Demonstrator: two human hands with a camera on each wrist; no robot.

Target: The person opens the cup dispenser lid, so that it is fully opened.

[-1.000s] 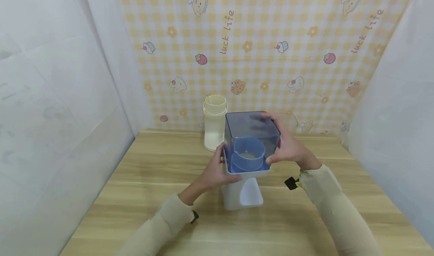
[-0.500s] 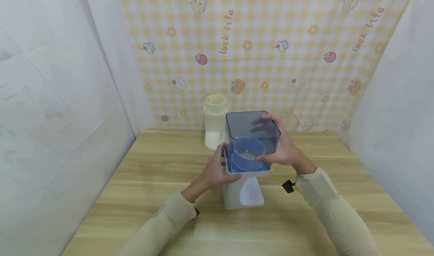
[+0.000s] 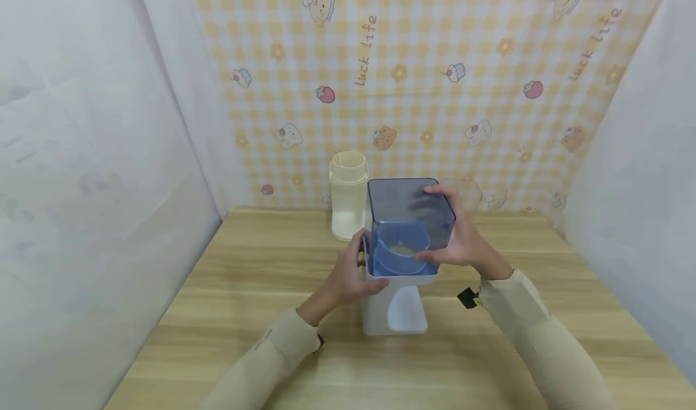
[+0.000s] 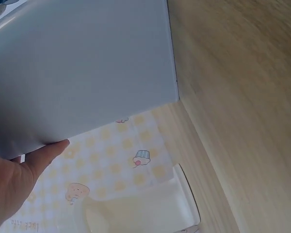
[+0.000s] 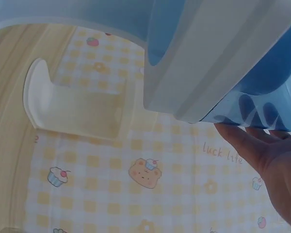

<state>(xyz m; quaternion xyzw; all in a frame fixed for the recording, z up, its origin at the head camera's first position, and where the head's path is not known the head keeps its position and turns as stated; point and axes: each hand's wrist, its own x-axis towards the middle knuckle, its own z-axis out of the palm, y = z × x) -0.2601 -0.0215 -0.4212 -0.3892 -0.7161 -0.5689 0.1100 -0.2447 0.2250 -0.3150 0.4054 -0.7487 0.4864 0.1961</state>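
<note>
A white stand [image 3: 376, 313] with a scooped-out front rises from the table near its middle. On top sits a square, see-through blue-grey cover [image 3: 399, 200], with a blue round collar visible through it. My left hand [image 3: 346, 275] grips the stand's upper left side, thumb in front along the rim; in the left wrist view its fingers lie along the white wall [image 4: 87, 73]. My right hand [image 3: 462, 241] holds the cover from the right, thumb across the front and fingers behind. Those fingers show through the plastic in the right wrist view.
A cream stand [image 3: 348, 208] with a round open collar stands behind, left of the white one. A clear, faint-edged piece [image 3: 472, 191] shows behind my right hand. Patterned cloth [image 3: 435, 108] backs the wooden table [image 3: 261, 265]; white sheets hang at both sides.
My right thumb has shifted left across the front of the cover. My left hand keeps its grip, and the stand stays in place apart from a slight shift of the whole view.
</note>
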